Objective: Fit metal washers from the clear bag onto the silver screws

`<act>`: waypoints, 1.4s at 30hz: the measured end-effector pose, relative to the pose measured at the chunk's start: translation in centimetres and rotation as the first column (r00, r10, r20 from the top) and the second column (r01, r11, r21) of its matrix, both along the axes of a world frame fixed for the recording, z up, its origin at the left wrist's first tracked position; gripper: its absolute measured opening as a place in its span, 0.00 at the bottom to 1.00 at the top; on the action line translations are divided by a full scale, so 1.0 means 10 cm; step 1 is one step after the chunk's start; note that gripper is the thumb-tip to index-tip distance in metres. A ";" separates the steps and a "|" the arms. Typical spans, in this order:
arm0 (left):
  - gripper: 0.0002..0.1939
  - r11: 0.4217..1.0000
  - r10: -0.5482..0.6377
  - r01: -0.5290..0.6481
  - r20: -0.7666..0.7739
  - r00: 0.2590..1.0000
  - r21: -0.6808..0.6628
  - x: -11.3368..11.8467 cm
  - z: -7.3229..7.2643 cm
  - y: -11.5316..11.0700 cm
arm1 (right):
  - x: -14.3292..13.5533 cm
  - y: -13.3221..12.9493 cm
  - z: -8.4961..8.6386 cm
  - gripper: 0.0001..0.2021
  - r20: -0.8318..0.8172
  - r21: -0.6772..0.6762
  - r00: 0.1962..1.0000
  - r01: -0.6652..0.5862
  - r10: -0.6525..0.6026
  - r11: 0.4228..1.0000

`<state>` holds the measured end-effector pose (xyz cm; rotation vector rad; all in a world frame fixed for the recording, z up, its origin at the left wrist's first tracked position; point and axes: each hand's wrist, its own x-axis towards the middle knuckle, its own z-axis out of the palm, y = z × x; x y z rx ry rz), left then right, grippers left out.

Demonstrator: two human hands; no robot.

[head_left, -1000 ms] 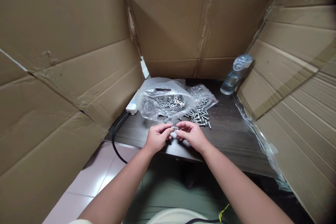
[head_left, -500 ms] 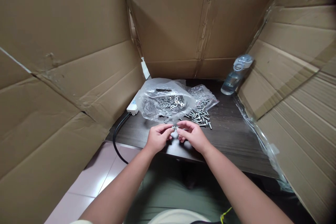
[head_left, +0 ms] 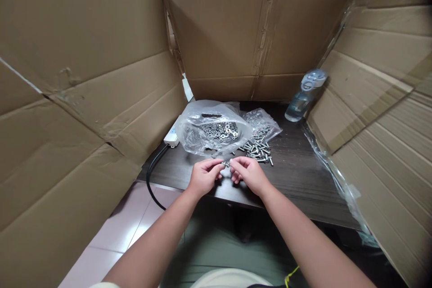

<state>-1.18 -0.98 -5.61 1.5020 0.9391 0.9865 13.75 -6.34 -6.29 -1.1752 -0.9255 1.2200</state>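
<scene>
Over the table's front part, my left hand (head_left: 204,175) is closed in a pinch on a small metal bolt (head_left: 226,164). The bolt lies sideways and seems to carry a washer or nut, too small to make out. At its other end is my right hand (head_left: 248,172), thumb and fingertips pressed together on the bolt's tip or on a part there. Just beyond both hands lies a clear plastic bag (head_left: 192,141), its mouth showing many metal washers and nuts (head_left: 221,132). Right of the bag is a loose pile of bolts (head_left: 258,149).
A second clear bag (head_left: 261,119) lies behind the bolts. On the dark table (head_left: 293,175) a water bottle (head_left: 302,99) stands at the back right. A white power strip (head_left: 172,137) with a black cable (head_left: 149,180) is at left. Cardboard walls (head_left: 222,31) enclose three sides.
My right fingertips have shifted slightly to the right, showing more of the bolt between the hands. My left hand keeps its pinch.
</scene>
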 end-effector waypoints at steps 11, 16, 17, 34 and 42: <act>0.12 0.999 -0.039 0.039 0.007 0.999 0.018 0.00 -0.02 0.01 | -0.03 0.03 -0.03 0.22 0.102 -0.059 0.994 -0.036 0.042 0.998; 0.12 1.000 0.009 -0.009 0.018 1.000 -0.010 0.00 -0.02 0.02 | -0.02 0.02 -0.02 0.19 0.073 -0.031 0.997 0.042 -0.040 0.999; 0.12 1.000 0.012 -0.012 0.024 1.000 -0.012 0.00 -0.02 0.02 | -0.02 0.01 -0.02 0.17 0.056 -0.001 0.998 0.018 -0.018 1.000; 0.16 0.992 -0.040 0.043 0.026 0.999 -0.123 0.01 0.03 0.01 | -0.02 0.02 -0.03 0.21 0.099 -0.023 0.993 0.067 -0.065 0.997; 0.14 0.994 -0.081 0.082 0.020 0.997 -0.079 -0.01 0.00 0.03 | 0.00 -0.03 0.01 0.16 0.061 0.056 0.996 -0.065 0.061 0.996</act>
